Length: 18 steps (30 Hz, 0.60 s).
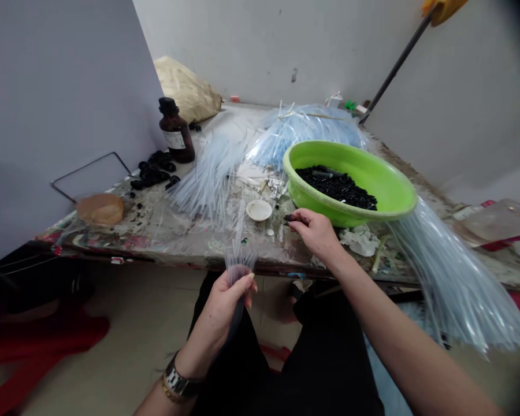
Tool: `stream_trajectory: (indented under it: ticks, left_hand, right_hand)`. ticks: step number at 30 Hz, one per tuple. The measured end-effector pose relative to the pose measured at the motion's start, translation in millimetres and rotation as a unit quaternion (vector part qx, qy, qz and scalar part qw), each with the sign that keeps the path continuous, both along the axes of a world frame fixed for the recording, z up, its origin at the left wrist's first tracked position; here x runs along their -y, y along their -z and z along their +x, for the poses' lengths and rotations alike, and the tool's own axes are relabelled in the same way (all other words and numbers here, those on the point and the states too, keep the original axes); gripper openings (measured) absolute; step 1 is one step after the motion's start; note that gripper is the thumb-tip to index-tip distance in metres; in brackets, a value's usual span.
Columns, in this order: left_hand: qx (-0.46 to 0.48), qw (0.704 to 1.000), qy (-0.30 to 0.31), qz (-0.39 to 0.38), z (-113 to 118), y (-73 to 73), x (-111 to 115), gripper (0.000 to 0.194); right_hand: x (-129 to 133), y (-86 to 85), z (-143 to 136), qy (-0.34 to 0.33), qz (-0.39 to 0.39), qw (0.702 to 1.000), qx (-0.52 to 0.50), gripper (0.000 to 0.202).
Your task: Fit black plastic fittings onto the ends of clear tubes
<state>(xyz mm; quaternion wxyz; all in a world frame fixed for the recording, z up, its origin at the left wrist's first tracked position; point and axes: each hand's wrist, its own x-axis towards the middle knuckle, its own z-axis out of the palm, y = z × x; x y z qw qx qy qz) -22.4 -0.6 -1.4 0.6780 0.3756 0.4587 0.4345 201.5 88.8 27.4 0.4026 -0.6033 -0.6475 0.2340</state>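
Observation:
My left hand (231, 292) is wrapped round a bunch of thin clear plastic tubes (238, 259), whose ends fan out upward at the table's front edge. My right hand (314, 231) pinches a small black piece (288, 218) between thumb and fingertips, just in front of the green basin (398, 199). Inside the basin lies a heap of small black pieces (338, 188). A small white dish (259, 210) sits on the table to the left of my right hand.
Loose clear tubes (208, 179) lie on the worn table (177, 237), with a bluish bundle (303, 130) behind. Another long bundle (463, 283) hangs over the right edge. A brown bottle (177, 136) stands near black clumps (156, 167) and a wire frame (91, 164) at left.

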Motion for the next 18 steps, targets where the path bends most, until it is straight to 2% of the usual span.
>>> stream_trajectory:
  ticks: [5,10,14,18]
  left_hand:
    - [0.02,1.0,-0.01,-0.016,-0.6,2.4,1.1,0.016]
    - [0.037,0.999,-0.02,-0.022,2.2,5.1,3.1,0.017]
    - [0.029,0.999,-0.025,-0.023,2.1,3.8,2.6,0.016]
    - [0.02,0.999,-0.036,-0.02,1.7,3.1,1.6,0.017]
  right_hand:
    - [-7.2,-9.8,-11.1,-0.015,0.02,0.999,0.019,0.008]
    - [-22.0,-15.1,-20.6,-0.031,0.067,0.99,0.118,0.011]
    - [-33.7,-19.7,-29.6,-0.058,0.1,0.969,0.219,0.014]
    - [-41.8,-25.3,-41.5,-0.059,0.084,0.933,0.345,0.017]
